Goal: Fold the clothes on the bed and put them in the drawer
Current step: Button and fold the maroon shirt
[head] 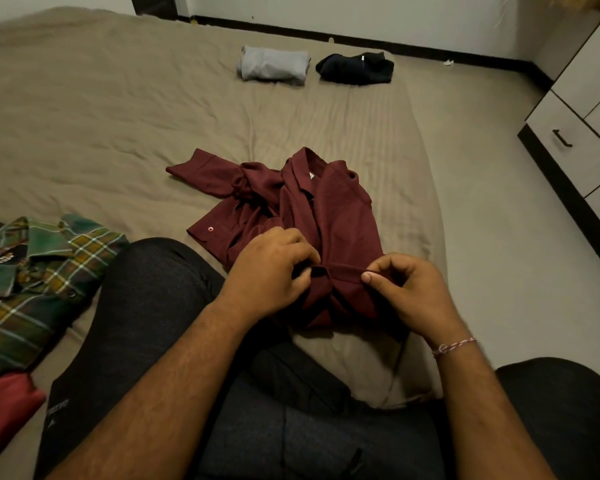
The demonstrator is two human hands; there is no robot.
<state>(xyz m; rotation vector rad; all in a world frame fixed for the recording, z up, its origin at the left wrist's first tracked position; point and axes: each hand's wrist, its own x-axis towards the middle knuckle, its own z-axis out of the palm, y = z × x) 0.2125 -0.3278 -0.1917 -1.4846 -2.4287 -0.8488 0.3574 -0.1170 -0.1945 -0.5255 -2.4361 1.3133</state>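
A maroon shirt (340, 216) lies crumpled on the tan bed sheet (101, 126) right in front of my crossed legs, its sleeves spread to the left. My left hand (271, 268) grips the shirt's near hem with curled fingers. My right hand (409, 289) pinches the same hem between thumb and fingers, a hand's width to the right. Far up the bed sit a folded grey garment (274, 66) and a folded dark navy garment (355, 68), side by side.
A green and yellow plaid shirt (39, 282) lies unfolded at my left, with a red cloth (4, 407) below it. White cabinet drawers with a dark handle (561, 137) stand on the floor to the right of the bed. My legs in dark trousers (160, 306) fill the foreground.
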